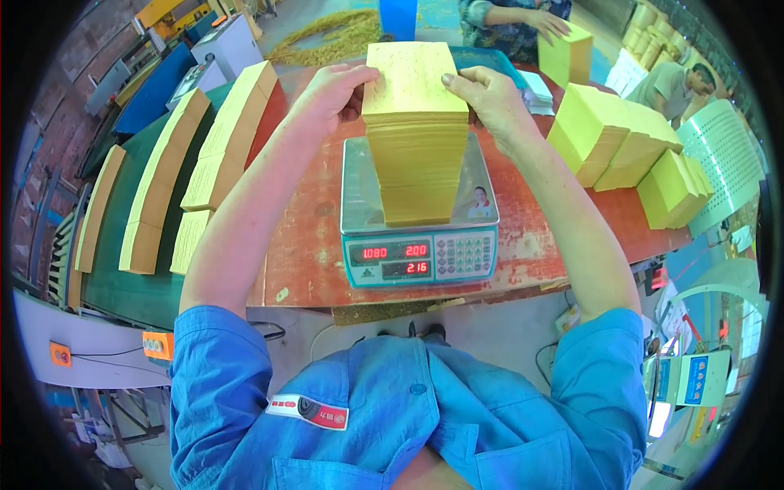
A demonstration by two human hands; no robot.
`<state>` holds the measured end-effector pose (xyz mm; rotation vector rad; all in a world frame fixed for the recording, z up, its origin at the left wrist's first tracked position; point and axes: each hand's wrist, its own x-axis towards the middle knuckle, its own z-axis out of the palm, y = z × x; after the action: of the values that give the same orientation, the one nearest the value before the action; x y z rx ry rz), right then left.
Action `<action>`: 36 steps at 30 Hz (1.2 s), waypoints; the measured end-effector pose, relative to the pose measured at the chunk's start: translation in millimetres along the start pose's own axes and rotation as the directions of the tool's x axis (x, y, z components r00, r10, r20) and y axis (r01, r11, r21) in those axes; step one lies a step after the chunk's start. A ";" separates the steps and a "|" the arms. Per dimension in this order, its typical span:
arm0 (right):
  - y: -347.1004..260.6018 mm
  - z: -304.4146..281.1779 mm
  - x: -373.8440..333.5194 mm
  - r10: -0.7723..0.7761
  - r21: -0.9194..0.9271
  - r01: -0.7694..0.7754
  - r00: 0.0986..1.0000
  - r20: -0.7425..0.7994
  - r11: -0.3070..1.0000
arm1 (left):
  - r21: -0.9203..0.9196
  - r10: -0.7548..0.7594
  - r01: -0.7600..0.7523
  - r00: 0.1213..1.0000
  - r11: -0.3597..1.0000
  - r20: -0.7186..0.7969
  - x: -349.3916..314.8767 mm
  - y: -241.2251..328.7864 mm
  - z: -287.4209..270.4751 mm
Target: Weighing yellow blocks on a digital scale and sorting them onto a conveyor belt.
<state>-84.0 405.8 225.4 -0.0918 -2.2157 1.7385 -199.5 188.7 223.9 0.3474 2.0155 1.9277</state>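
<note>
A tall stack of yellow paper (415, 163) stands upright on the steel pan of a digital scale (358, 184), whose red displays are lit. My left hand (336, 91) is closed on the stack's upper left edge, thumb on top. Opposite it, my right hand (494, 100) grips the upper right edge, its thumb also on the top sheet. The fingers of both hands are partly hidden behind and beside the paper. The top sheets sit slightly apart from the layers below along the front.
The scale rests on a worn red table (298, 237). Long rows of yellow paper (163, 180) lie on a green conveyor belt (106, 282) at left. More yellow stacks (600, 135) stand at right, near a curved perforated sheet (719, 167). A co-worker's hand (545, 23) touches another stack across the table.
</note>
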 end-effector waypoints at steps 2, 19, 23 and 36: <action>10.6 -2.8 6.9 -0.095 -0.102 0.093 0.995 -0.017 0.990 | -0.050 0.017 -0.016 1.000 0.999 0.003 1.1 -3.1 0.0; 110.8 -110.8 -66.9 0.185 0.156 -0.142 0.934 -0.305 0.977 | -0.231 -0.013 -0.107 0.886 0.967 -0.464 -112.3 -110.5 -125.3; 212.5 -150.0 -142.2 0.407 0.189 -0.362 0.844 -0.348 0.913 | -0.447 -0.380 0.164 0.808 0.879 -0.451 -188.3 -229.3 -191.0; 265.0 -116.6 -159.3 0.524 0.107 -0.517 0.799 -0.295 0.849 | -0.485 -0.399 0.157 0.801 0.860 -0.448 -210.9 -214.3 -138.8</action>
<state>61.7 543.5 -37.3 -0.9950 -2.0435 1.8373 -50.8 -33.7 28.8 -0.6489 1.7021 2.3498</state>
